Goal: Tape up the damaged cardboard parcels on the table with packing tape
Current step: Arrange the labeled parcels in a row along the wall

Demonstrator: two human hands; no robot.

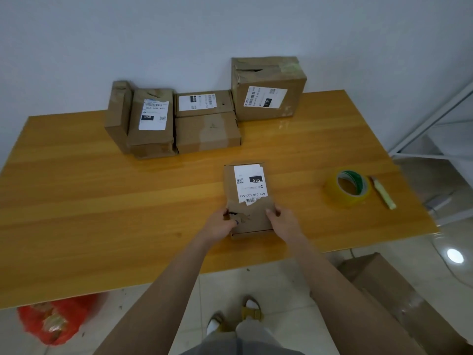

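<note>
The tabletop (102, 201) is of glossy orange-yellow wood with long grain lines, and it stands against a plain pale wall (179, 34). Near its front edge, about in the middle, is the small parcel (249, 201) with a white label that is torn at the lower end. The left hand (220, 225) grips the parcel's left side and the right hand (282, 221) grips its right side. Both have the fingers curled round the near end, and the left thumb lies on top beside a dark tear in the cardboard. I cannot tell if the parcel rests flat or is a little lifted.

To the right, well apart from the parcel, lies the tape roll (348, 187) – yellowish, with a green and white core – and just beside it a pale cutter (383, 192).

At the back by the wall stand the other parcels:
- a narrow upright parcel (116, 116)
- a labelled parcel (151, 119) touching the narrow one
- two flat parcels (207, 131), one on the other
- a big parcel (267, 88) at the right end, with a ripped top

The floor (256, 283) is of light shiny tiles, and a round spot of light (455, 255) reflects on it at the right. A red bag (51, 319) lies under the left side of the tabletop, a cardboard box (396, 290) stands on the floor at the right, and a white metal frame (422, 129) shows by the right edge.
</note>
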